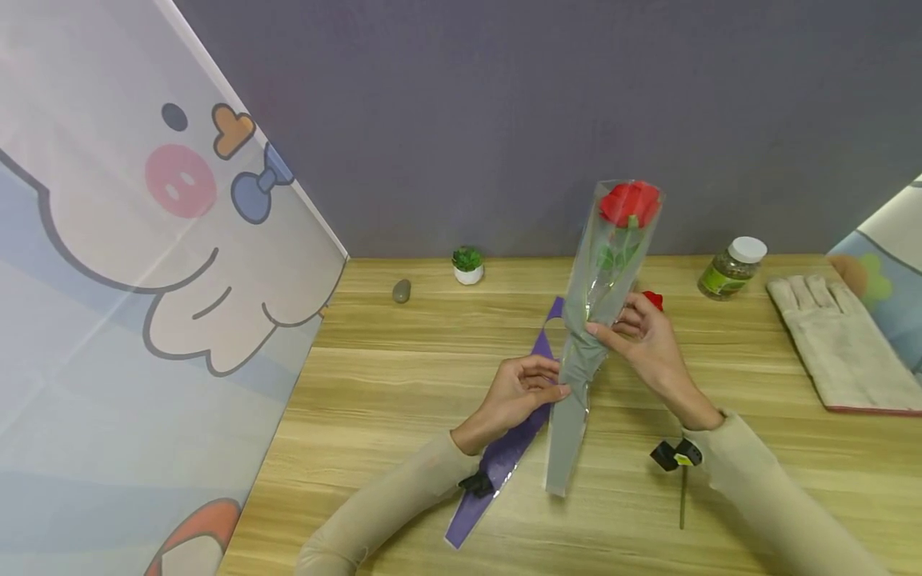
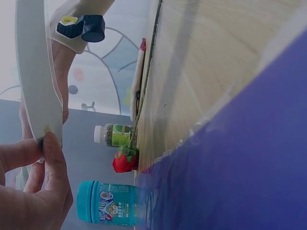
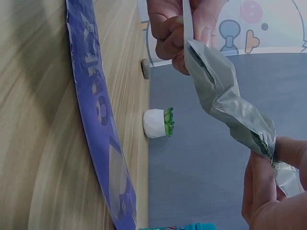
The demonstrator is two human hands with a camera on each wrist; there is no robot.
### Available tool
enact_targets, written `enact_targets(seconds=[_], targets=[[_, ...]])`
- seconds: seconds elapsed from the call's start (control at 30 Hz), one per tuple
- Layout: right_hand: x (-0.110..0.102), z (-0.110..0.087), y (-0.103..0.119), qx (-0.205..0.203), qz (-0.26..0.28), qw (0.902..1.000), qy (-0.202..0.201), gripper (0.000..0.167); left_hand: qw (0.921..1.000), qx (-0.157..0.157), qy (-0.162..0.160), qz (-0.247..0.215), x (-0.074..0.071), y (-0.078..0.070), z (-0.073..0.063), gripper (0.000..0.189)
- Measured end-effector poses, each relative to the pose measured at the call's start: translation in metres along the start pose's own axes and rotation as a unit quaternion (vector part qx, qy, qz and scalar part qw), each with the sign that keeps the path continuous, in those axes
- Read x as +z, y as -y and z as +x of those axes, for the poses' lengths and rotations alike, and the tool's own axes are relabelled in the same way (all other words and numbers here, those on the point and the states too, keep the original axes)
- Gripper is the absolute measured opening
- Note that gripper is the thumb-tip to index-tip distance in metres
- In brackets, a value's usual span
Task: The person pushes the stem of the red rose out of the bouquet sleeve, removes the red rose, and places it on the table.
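Note:
A red rose (image 1: 631,205) stands inside a clear-and-grey flower sleeve (image 1: 567,440), held tilted above the table. My left hand (image 1: 517,394) pinches the sleeve's grey lower part between thumb and fingers. Higher up, around the crumpled middle, my right hand (image 1: 654,352) grips it with thumb and fingers; the right wrist view shows the film bunched and twisted between both hands. Below lies a purple flower sleeve (image 1: 515,448), flat on the table and partly covered by my left hand and forearm. Another red rose (image 2: 125,160) lies on the table, mostly hidden by my right arm in the head view.
Along the back stand a small potted succulent (image 1: 468,266), a grey stone (image 1: 402,291) and a white-lidded jar (image 1: 731,268). A turquoise jar (image 2: 112,203) shows in the left wrist view. Pale work gloves (image 1: 846,344) lie at the right. A grey wall borders the wooden table (image 1: 374,384).

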State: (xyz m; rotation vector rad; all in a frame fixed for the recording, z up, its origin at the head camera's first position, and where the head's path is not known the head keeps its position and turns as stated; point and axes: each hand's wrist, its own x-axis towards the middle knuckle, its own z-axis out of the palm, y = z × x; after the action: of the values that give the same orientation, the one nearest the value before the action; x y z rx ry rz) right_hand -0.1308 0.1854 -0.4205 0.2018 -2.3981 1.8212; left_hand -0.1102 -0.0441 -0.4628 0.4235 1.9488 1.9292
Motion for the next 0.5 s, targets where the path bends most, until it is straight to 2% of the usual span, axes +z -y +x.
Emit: enact_targets(seconds=[0.17,0.3,0.5], targets=[[0.0003,0.0001,0.0016,0.006,-0.003,1.0000,0.002,0.046,1.0000,0.001,0.000,0.000,-0.0007,-0.0012,0.0000,0.031],[0.0000,0.0001,0.0027,0.012,-0.008,0.9999,-0.003,0.040,1.0000,0.003,0.006,0.001,-0.0019,-0.0021,0.0005,0.031],[0.0011,-0.0014,0.0037,0.030,0.036,0.9987,-0.021,0.028,0.9998,-0.003,0.020,-0.004,-0.0028,-0.0034,-0.0005,0.032]])
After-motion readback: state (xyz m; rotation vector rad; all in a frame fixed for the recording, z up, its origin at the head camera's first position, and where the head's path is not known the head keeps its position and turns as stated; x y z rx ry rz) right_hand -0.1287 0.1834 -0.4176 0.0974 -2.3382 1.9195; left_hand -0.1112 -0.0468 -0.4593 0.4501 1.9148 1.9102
